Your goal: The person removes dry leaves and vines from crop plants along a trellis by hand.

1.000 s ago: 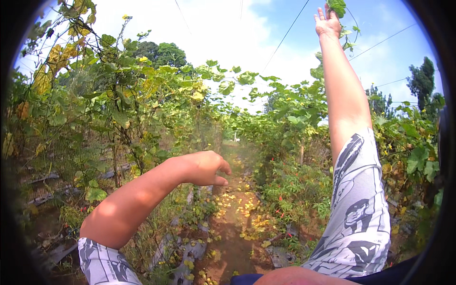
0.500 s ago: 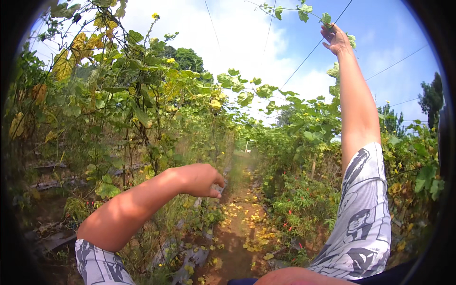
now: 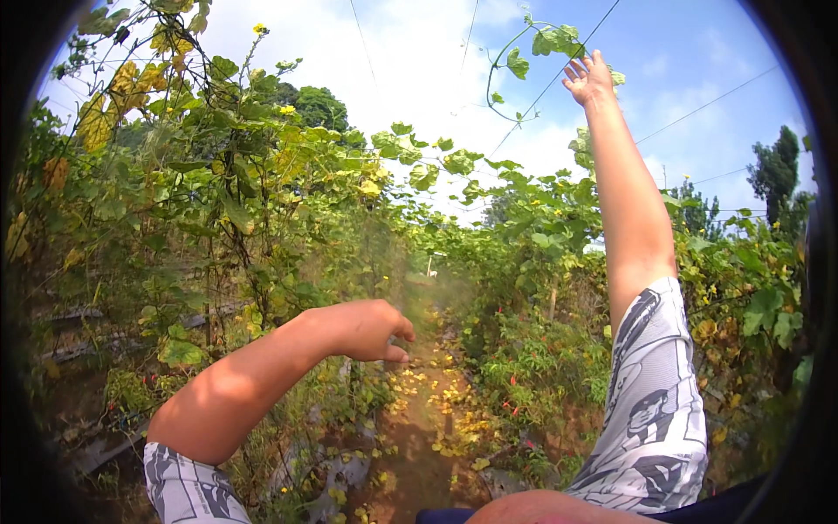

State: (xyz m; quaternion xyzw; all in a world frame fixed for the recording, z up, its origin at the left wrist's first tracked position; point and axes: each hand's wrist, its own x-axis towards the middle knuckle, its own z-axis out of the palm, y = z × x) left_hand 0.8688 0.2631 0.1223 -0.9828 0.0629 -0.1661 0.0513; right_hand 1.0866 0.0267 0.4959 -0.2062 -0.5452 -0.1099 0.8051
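Observation:
High at the upper right, my right hand [image 3: 589, 80] is raised with its fingers spread and nothing held in them. Just above and left of it, a green vine shoot [image 3: 557, 39] with broad leaves lies against a thin overhead wire [image 3: 552, 80]. The shoot's thin end curls down to the left in a loop. Low in the middle, my left hand [image 3: 377, 332] hangs from a bent wrist. Its fingers are loosely bent, with a gap between forefinger and thumb; no object shows there. The far fingers are partly hidden.
Dense climbing vines [image 3: 253, 166] with green and yellowed leaves stand on the left. More vines [image 3: 559, 227] and low plants with red fruits [image 3: 515, 393] line the right. Between them runs a dirt path [image 3: 419, 445] strewn with yellow leaves. Several wires cross the sky.
My right hand has come away from the vine shoot and its fingers have spread. The shoot now bends into a loop left of the hand. My left hand stays nearly the same.

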